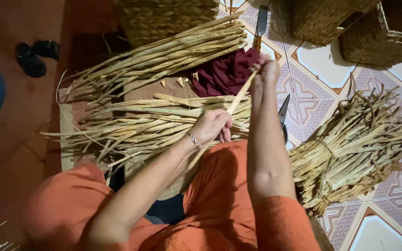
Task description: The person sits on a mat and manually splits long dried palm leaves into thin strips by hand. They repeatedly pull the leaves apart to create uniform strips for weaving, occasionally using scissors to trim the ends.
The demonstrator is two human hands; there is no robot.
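Note:
A single dried reed stalk runs slantwise between my two hands. My left hand, with a bracelet at the wrist, is closed on its lower part above my orange-clad lap. My right hand pinches its upper end, held out over a dark red cloth. Below the hands lies a loose heap of dried stalks on a brown mat.
A second long bundle of stalks lies farther off. A tied bundle rests on the patterned tile floor at right. Scissors and a knife lie on the tiles. Woven baskets stand at the top; dark sandals at left.

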